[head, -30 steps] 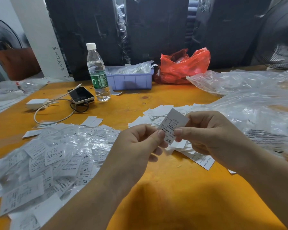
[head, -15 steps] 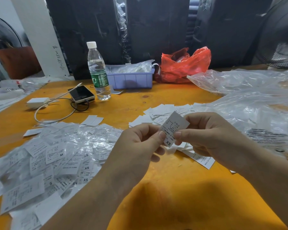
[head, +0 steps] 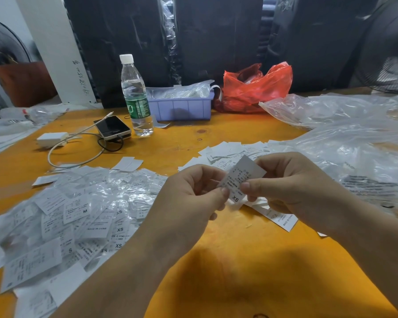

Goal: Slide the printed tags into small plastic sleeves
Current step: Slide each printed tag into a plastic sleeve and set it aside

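Nearest, both forearms reach over the orange table (head: 239, 267). To the left of the hands spreads a heap of sleeved tags (head: 78, 216), glossy and crinkled, printed S, M and XS. The left hand (head: 189, 198) and right hand (head: 292, 187) meet at one tag (head: 241, 180), each pinching it between thumb and fingertip, the left at its lower edge, the right at its side. The tag is a small white paper rectangle, tilted, marked XS at the bottom (whether a sleeve already covers it cannot be told). Just behind the hands lie loose tags (head: 228, 150); to their right, clear plastic bags (head: 354, 143). Farther back stand a phone (head: 113, 127), water bottle (head: 136, 97), lilac tray (head: 182, 106) and red bag (head: 257, 88).
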